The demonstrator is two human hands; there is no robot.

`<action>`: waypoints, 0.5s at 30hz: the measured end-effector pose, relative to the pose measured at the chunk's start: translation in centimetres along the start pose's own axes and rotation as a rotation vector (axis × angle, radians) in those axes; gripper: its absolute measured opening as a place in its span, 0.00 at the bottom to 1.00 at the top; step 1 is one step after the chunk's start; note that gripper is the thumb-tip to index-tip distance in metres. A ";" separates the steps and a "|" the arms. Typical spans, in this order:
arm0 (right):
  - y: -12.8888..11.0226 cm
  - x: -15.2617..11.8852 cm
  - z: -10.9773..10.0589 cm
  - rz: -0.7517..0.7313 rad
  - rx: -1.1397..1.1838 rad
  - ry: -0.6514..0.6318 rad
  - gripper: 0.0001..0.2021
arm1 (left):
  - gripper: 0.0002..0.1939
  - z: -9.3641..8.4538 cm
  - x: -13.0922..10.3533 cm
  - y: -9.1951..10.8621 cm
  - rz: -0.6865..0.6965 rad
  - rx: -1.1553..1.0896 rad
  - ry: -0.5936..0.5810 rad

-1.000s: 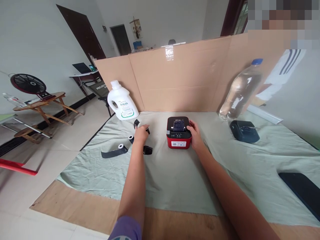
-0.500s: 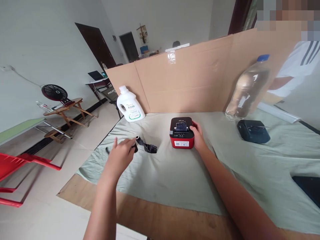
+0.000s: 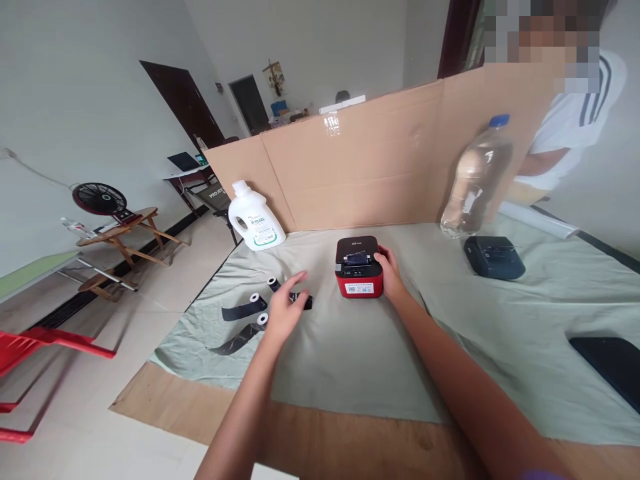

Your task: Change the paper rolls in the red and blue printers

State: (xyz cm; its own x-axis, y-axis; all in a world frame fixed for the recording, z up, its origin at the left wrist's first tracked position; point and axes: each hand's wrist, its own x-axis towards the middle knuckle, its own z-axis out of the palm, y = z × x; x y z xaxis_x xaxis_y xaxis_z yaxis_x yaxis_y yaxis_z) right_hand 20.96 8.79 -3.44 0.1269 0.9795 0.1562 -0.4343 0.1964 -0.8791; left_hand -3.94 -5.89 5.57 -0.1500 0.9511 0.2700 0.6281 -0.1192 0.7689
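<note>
A small red and black label printer point(image 3: 359, 268) sits on the cloth, a strip of dark paper point(image 3: 358, 257) showing at the slot on its top. My right hand point(image 3: 389, 273) grips the printer's right side, thumb near the top edge. To the printer's left, my left hand point(image 3: 287, 308) hovers with fingers apart and nothing in it. Behind those fingers lies a partly unrolled dark paper roll point(image 3: 273, 285), partly hidden by the hand. Two more such rolls rest further left: an upper dark roll point(image 3: 245, 309) and a lower dark roll point(image 3: 243, 337), both with loose tails.
A white detergent bottle point(image 3: 257, 223) stands at the back left before a cardboard panel point(image 3: 360, 167). At the right are a large clear bottle point(image 3: 477, 180), a dark boxy device point(image 3: 494, 257) and a dark flat object point(image 3: 607, 363). A person stands beyond the panel.
My left hand has moved right from over the left rolls toward the printer, uncovering two rolls. My right hand stays on the printer. The view has shifted slightly.
</note>
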 end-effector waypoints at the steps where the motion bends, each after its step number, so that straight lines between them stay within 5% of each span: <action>1: -0.2 -0.1 0.1 0.017 0.000 0.018 0.19 | 0.28 2.0 1.7 0.8 -0.044 -0.183 -0.040; 4: -0.7 -0.2 0.4 0.054 0.018 0.035 0.19 | 0.31 7.1 6.3 1.9 -0.262 -0.582 -0.105; 7: -0.8 -0.3 0.5 0.033 0.028 0.031 0.20 | 0.32 9.8 8.6 1.5 -0.371 -0.784 -0.148; 15: -0.6 0.1 0.6 -0.019 0.019 0.042 0.19 | 0.29 11.0 8.8 0.6 -0.305 -1.119 -0.201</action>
State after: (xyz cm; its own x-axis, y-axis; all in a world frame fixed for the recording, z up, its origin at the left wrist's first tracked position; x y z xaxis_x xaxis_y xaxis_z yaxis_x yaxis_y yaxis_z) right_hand 20.73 8.82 -2.64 0.1727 0.9730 0.1532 -0.4481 0.2162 -0.8675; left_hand 3.53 5.54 2.07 0.0075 0.9994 -0.0326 -0.4479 0.0325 0.8935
